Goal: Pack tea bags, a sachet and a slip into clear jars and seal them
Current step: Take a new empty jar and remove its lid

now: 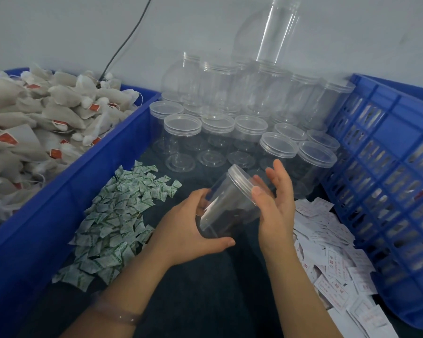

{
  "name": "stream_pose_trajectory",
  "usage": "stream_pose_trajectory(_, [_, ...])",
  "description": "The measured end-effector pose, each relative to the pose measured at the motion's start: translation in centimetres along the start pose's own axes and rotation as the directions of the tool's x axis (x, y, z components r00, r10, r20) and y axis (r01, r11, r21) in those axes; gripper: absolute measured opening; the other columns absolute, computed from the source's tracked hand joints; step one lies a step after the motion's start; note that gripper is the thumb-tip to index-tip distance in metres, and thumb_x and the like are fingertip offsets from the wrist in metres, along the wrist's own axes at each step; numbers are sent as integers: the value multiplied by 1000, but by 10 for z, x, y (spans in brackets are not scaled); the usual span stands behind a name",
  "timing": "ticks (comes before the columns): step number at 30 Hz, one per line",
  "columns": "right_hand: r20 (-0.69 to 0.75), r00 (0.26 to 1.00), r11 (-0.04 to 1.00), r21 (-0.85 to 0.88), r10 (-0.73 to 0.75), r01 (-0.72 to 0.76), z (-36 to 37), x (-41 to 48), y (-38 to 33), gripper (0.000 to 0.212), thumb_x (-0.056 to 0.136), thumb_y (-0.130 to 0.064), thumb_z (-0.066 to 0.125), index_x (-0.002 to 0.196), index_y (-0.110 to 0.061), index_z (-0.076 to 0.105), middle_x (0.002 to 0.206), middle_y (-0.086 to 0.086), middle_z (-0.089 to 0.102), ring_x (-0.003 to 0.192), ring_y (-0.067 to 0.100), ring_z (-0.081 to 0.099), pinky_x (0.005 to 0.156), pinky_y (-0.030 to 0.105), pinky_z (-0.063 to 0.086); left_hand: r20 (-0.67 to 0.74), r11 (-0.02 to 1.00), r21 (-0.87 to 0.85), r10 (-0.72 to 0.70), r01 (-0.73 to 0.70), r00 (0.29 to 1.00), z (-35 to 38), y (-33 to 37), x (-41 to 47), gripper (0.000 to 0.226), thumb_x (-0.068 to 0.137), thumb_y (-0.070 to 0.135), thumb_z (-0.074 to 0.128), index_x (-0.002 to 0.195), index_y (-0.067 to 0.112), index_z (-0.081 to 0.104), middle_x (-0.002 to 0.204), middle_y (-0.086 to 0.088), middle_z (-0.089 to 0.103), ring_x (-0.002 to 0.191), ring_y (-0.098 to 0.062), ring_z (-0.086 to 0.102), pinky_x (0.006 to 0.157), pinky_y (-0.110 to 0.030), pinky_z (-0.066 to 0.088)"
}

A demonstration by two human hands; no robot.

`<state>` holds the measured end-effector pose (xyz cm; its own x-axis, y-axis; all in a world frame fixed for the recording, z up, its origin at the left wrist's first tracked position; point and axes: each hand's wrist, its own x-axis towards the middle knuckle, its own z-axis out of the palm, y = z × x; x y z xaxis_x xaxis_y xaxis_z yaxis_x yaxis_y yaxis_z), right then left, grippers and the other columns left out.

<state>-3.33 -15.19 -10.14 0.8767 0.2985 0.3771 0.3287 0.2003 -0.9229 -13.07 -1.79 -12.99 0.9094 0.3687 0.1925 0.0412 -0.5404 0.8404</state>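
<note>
- Left edge of the worktop: tea bags (34, 123) in a crate, sachets (117, 215) just beside it.
- Above the middle: left hand (193, 228) wraps the base of a tilted, seemingly empty jar (230, 206).
- Right hand (276, 198), fingers straight and apart, touches its lid (242, 176); probably unscrewing, so steady the base.
- Right edge: slips (327, 252).

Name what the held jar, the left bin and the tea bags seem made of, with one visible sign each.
Jar: clear glossy plastic, probably; see-through wall, ribbed screw lid. Left bin: blue moulded plastic; smooth, slightly shiny wall. Tea bags: off-white matte filter paper or fine mesh, unclear which; soft, crumpled folds.
</note>
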Motion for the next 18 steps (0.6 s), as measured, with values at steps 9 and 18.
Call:
stream_pose_trajectory(9, [-18, 999, 1000, -9, -29, 29, 2, -3, -1, 69, 69, -37, 70, 132, -40, 42, 141, -4, 43, 117, -10, 51, 85, 10, 47, -28, 1000, -1, 1, -1, 1000, 0, -2, 1, 94, 44, 67, 80, 126, 46, 39, 113, 26, 58, 100, 6, 59, 88, -32, 54])
stream_pose_trajectory(18, [-10, 999, 999, -11, -40, 40, 3, -4, -1, 59, 73, -31, 66, 129, -37, 45, 140, -4, 44, 116, -13, 48, 92, 12, 46, -37, 1000, 4, -2, 2, 999, 0, -4, 1, 94, 42, 69, 78, 125, 49, 38, 114, 27, 57, 102, 7, 58, 89, -33, 54])
